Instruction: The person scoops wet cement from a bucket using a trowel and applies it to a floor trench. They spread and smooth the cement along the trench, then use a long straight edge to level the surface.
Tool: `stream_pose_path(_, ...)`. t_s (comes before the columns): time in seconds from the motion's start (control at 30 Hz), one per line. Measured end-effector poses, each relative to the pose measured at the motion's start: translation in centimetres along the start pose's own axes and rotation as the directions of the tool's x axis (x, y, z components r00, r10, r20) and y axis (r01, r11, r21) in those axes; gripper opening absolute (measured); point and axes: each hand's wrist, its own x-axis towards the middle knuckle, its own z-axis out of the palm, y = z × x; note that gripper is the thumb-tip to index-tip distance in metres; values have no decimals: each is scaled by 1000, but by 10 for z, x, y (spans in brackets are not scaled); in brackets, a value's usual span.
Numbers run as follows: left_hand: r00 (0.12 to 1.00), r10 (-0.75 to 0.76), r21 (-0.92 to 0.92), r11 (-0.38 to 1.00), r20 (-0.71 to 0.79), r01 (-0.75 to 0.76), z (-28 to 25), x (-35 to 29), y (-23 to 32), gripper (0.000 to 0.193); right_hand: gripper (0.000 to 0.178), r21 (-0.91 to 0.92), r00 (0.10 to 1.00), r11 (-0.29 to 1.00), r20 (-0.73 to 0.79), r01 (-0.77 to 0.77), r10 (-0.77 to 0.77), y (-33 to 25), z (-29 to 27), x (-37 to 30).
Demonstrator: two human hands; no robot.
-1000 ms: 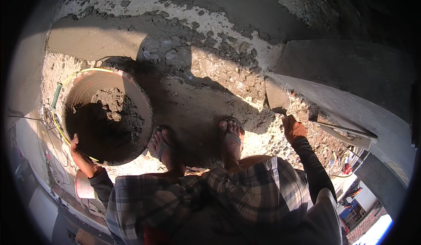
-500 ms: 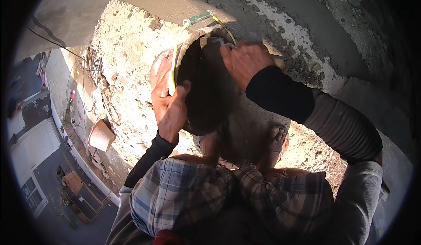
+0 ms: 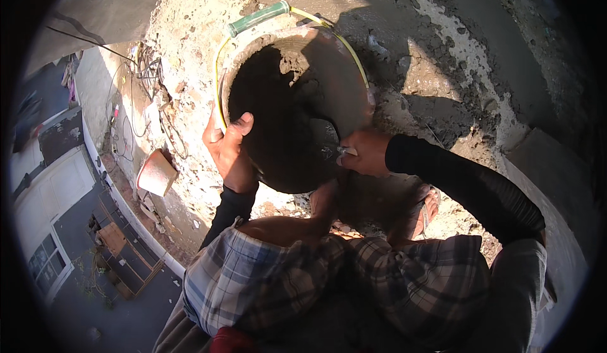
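Standing on a rough concrete ledge (image 3: 442, 56), there is one round bucket (image 3: 329, 81), tipped toward the person, so its open mouth faces the camera. It has one wire handle with a green grip (image 3: 258, 17), and this grip lies at the far rim. The inside is mostly in deep shadow, so the contents are hard to make out; only some grey mortar (image 3: 297, 62) on the far inner wall catches the sun.

Two hands are at the bucket, one on each side. The left hand (image 3: 229, 151) grips the near left rim, the thumb hooked over the edge into the mouth and the fingers curled on the outside. The right hand (image 3: 365, 152) is at the near right rim, closed around a small light thing (image 3: 346, 152) that is mostly hidden; what it is, I cannot tell. The sleeve (image 3: 468, 182) of the right arm is dark and long.

Under the bucket one foot in a sandal (image 3: 425, 207) shows at the right; the other foot is hidden behind the bucket and the knees. The checked cloth (image 3: 303, 277) on the person's lap fills the lower part.

To the left, beyond the edge of the ledge, one small orange pot (image 3: 156, 173) sits on the lower wall, and a tangle of wires (image 3: 136, 87) hangs there. Far below is a yard (image 3: 82, 252), blurred and bent by the lens
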Motion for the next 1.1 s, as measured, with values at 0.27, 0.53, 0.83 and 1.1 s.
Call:
stream_pose_path(0.27,976,-185,-152,974,-114,167,6,-2,0,32,44,37,772,844,-425,536,-472,6,62,44)
stream_pose_path(0.53,988,80,189,980,-132,-54,-16,15,-17,40,36,28,660,776,-547,630,-516,13,63,5)
stream_pose_path(0.83,957,-244,-243,949,-156,203,-160,59,-160,40,34,-159,521,940,-798,303,-303,85,31,-154)
stream_pose_path(1.1,931,-338,-299,911,-141,285,-160,68,-168,46,36,-252,88,859,-967,-445,-238,214,74,-208)
